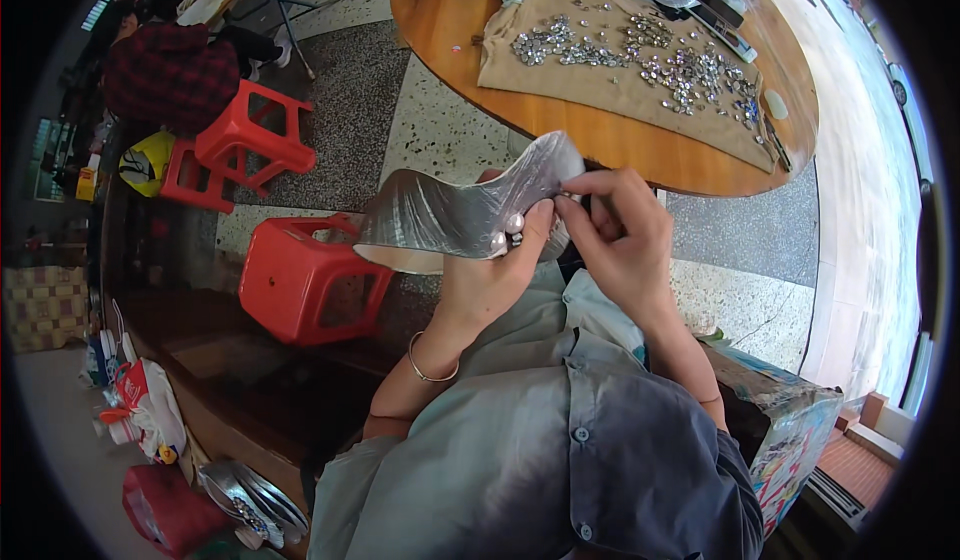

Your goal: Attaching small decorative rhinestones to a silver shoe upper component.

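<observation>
A curved, shiny silver shoe upper (pixel 440 210) with a pale underside is held up in front of my chest. White pearl beads (pixel 515 223) and small dark-set stones sit on its face near the right end. My left hand (pixel 500 278) is closed around its lower edge, the thumb pressed beside the pearls. At the right end my right hand (pixel 625 235) is closed in a pinch, thumb and forefinger together against the silver surface close to my left thumb. Whatever lies between those fingertips is too small to make out.
Ahead, a round wooden table (pixel 450 45) bears a tan cloth (pixel 600 85) strewn with many clear gems (pixel 690 75). Red plastic stools (pixel 290 280) stand to the left, near a seated person in a plaid shirt (pixel 170 75). More silver pieces (pixel 255 505) lie at lower left.
</observation>
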Motion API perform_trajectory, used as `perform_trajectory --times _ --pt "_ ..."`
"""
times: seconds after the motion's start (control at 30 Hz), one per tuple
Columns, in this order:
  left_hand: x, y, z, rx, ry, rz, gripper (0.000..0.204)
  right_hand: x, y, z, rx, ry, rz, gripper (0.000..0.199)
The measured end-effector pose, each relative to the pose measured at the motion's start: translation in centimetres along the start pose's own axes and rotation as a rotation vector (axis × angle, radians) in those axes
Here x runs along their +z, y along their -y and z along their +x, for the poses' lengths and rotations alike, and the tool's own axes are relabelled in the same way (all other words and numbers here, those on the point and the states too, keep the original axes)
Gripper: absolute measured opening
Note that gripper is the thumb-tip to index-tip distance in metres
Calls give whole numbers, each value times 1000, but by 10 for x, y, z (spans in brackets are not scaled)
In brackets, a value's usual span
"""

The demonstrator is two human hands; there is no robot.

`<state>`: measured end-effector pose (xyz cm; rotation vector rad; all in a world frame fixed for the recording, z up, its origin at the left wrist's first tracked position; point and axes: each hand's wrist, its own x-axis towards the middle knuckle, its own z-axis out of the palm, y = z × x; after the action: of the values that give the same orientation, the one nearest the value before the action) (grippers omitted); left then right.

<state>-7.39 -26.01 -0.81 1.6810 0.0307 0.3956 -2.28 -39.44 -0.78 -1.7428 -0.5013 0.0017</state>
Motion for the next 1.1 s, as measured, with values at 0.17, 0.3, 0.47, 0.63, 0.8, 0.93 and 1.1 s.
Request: perform_trajectory --times 0.17,0.3,0.47,0.63,0.8,0.93,1.1 --pt "8 -7 -1 -84 -20 -149 23 -17 -13 4 592 221 929 13" --pt "5 -5 0 -250 1 -300 24 -12 -18 3 -529 -143 -374 14" --pt "0 -3 5 -426 -8 -586 26 -25 -35 3 -66 -367 266 20" --pt "0 -2 5 -477 35 -747 30 -35 -58 1 449 464 774 16" --pt "-2 -3 5 -528 41 -754 32 -43 -76 8 413 462 1041 13" --pt "-5 -5 7 -545 90 -758 31 -45 -83 10 439 294 1152 15" --pt "-1 4 5 -489 18 -744 32 -40 -90 7 526 75 871 19"
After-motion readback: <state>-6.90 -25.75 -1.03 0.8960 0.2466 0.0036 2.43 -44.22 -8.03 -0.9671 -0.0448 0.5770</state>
